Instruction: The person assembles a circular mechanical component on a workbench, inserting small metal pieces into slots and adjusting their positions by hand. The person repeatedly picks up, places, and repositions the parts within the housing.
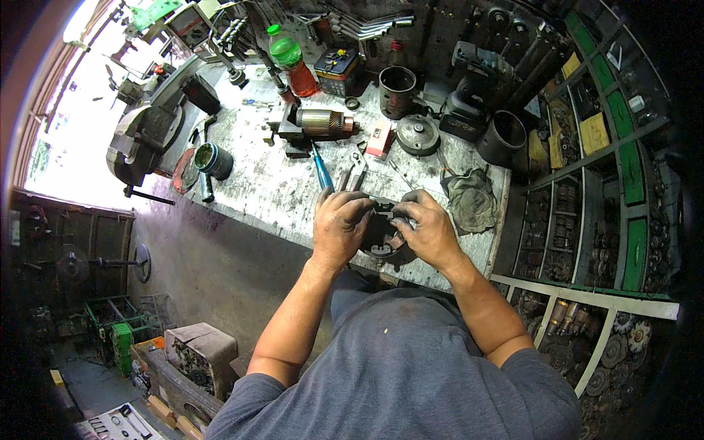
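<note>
At the bench's near edge, both my hands grip a round, dark motor brush holder (380, 250) with metal fittings and a copper-coloured piece inside. My left hand (340, 226) is closed on its left side, fingers bent over the rim. On the right side my right hand (431, 233) is closed too, its thumb and fingertips pinched at the upper rim; any small part between them is hidden. Just beyond my left hand lie a blue-handled screwdriver (321, 167) and pliers (356, 167). A motor armature (317, 123) with copper windings rests farther back.
A grey rag (471, 199) lies to the right, near a round metal cover (417, 136), a small red-and-white box (378, 138) and dark cylindrical housings (397, 93). A bench vise (143, 141) and an open can (213, 160) stand left. Parts shelves (579, 176) line the right.
</note>
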`<state>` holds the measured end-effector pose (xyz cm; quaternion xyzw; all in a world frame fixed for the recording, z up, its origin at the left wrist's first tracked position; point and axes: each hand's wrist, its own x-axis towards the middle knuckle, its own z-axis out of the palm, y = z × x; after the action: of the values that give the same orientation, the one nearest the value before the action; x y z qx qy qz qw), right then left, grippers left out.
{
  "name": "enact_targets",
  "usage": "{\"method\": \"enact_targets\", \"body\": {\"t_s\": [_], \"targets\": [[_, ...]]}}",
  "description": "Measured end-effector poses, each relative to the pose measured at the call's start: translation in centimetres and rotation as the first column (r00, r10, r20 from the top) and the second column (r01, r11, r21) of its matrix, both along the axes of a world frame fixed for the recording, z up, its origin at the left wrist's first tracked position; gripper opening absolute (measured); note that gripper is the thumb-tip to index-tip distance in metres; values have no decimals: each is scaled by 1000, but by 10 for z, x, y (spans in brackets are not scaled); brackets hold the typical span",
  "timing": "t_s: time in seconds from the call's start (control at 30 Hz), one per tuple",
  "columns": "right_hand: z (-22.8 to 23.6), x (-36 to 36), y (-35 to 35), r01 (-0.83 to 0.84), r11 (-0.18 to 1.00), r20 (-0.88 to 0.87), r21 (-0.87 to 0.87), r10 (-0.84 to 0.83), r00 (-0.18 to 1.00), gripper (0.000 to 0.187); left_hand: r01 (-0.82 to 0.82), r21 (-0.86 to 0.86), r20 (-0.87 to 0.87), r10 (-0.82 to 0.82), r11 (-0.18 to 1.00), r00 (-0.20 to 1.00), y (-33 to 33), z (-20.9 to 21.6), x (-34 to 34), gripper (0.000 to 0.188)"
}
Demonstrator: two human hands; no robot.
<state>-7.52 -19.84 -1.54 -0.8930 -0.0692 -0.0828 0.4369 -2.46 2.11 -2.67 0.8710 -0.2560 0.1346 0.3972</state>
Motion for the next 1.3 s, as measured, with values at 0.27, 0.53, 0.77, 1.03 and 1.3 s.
{"method": "enact_targets", "body": {"t_s": [0.27,0.53,0.77,1.03,1.3], "targets": [[0,2,2,0,999,31,-33,1,1000,28,36,45,28,-37,998,999,2,1,-1,23],[-1,7,2,-22,999,129,-49,28,991,26,3,2,26,-3,1000,1000,1,1,-5,34],[0,10,4,39,998,111,-43,-34,993,23,-29,-19,-18,29,999,999,-1,0,-10,32],[-5,12,4,-42,999,107,-29,45,993,25,-51,-11,43,52,999,998,0,-7,-11,28],[-6,15,4,-53,999,135,-8,54,989,31,-115,-47,-29,114,992,993,0,-6,-11,26]]}}
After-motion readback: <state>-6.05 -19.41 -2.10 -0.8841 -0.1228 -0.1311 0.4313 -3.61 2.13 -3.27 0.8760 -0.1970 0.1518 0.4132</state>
